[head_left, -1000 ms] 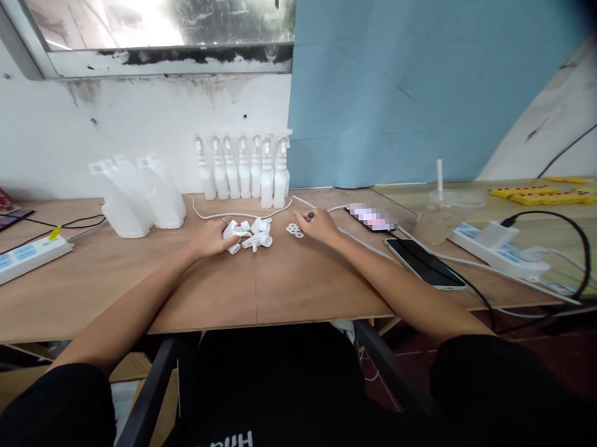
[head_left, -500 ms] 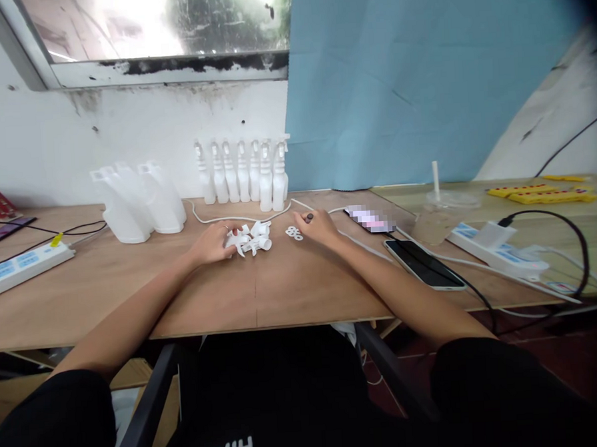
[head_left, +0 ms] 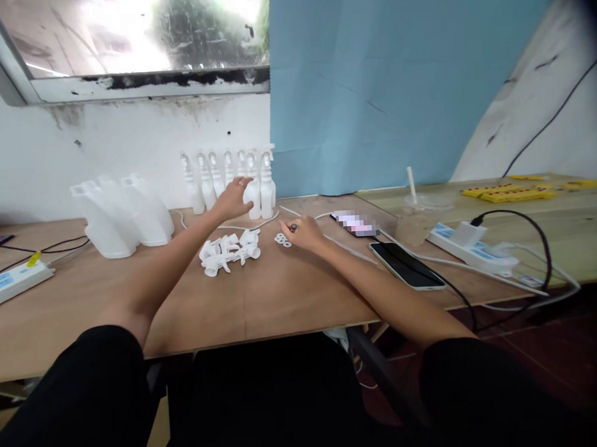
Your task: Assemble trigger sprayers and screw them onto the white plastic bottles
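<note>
My left hand (head_left: 233, 199) is stretched out over the table with thumb and fingers apart and nothing in it. Its fingertips are in front of a row of white spray bottles (head_left: 254, 196), near the foremost ones; whether they touch is hard to tell. Below that arm lies a loose pile of white trigger spray heads (head_left: 228, 251). My right hand (head_left: 306, 234) rests on the table, closed round a slim tool (head_left: 293, 228) of which only a dark round end shows. Beside its fingertips are several small white ring washers (head_left: 282, 240).
Large white jugs (head_left: 109, 223) stand at the left, near a power strip (head_left: 15, 284). To the right are two phones (head_left: 408, 266), a plastic cup with a straw (head_left: 413, 221), another power strip (head_left: 472, 248) and cables. Yellow packets (head_left: 510, 192) lie farther right.
My left hand has left the spray heads and moved up and forward to the spray bottles. The spray-head pile now lies more spread out. My right hand keeps its hold beside the washers.
</note>
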{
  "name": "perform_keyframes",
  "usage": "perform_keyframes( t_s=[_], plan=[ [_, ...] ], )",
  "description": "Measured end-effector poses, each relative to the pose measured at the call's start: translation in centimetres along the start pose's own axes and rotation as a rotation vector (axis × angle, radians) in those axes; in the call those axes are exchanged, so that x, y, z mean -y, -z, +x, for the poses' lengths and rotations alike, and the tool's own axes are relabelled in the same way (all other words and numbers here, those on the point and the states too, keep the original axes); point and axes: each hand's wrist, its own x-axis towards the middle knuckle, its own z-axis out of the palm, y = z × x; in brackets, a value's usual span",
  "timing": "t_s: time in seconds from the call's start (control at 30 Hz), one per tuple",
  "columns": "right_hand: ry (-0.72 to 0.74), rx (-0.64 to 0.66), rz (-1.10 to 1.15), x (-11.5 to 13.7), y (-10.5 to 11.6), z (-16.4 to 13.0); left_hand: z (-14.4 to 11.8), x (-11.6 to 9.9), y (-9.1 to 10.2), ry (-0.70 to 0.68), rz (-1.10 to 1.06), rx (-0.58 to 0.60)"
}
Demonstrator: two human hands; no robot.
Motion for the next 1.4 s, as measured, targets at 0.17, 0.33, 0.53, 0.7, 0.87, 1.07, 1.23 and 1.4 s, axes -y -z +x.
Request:
perform_keyframes(
  t_s=[0.17, 0.33, 0.53, 0.7, 0.87, 1.07, 1.23, 1.4],
  plan=[
    [-0.001, 0.005, -0.004, 0.1, 0.3, 0.0, 8.7, 1.0, -1.6, 0.184, -0.036, -0.062],
    [0.009, 0.013, 0.017, 0.0, 0.3, -0.1, 12.2, 2.6, -2.7, 0.187, -0.22, -0.142],
    [0.037, -0.061, 0.294, 0.1, 0.7, 0.1, 11.1, 2.6, 0.5, 0.154, -0.349, -0.412],
    [-0.185, 0.036, 0.892, 1.0, 1.0, 0.5, 6.5, -0.9, 5.4, 0.025, -0.631, -0.632],
    [-0.268, 0.119, 1.492, 4.0, 2.8, 0.4, 0.5, -6.6, 6.3, -0.04, -0.845, -0.478],
    [-0.086, 0.152, 1.539, 7.7, 4.9, -0.7, -2.1, -10.4, 5.8, -0.111, -0.875, -0.373],
    [-0.083, 0.001, 1.503, 7.5, 4.8, -0.6, -4.0, -12.8, 6.8, -0.232, -0.629, -0.396],
    [-0.259, -0.153, 1.645, 5.8, 5.2, 0.5, -8.3, -12.2, 6.7, -0.202, -0.154, -0.197]
  ],
)
